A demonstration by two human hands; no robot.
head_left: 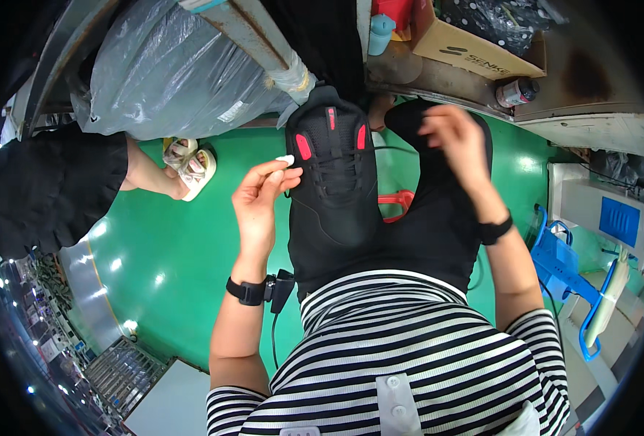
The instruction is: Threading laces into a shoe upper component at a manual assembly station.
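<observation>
A black sneaker [342, 211] with black laces and pinkish-red accents rests on my left thigh, its toe toward my body. My left hand [260, 192] is beside the shoe's left edge, with a small white piece [286, 159] pinched between thumb and fingers. What this soft-looking piece is, I cannot make out. Above my right knee, apart from the shoe, my right hand [459, 142] has bent fingers smeared by motion. Nothing shows clearly in them.
A workbench shelf at upper right holds an open cardboard box [475, 51], a blue-lidded cup [381, 33] and a small dark-capped bottle [517, 92]. Grey plastic sheeting [169, 73] hangs at upper left. Another person's sandalled feet [190, 166] are at left. A blue-framed stand [565, 269] is at right.
</observation>
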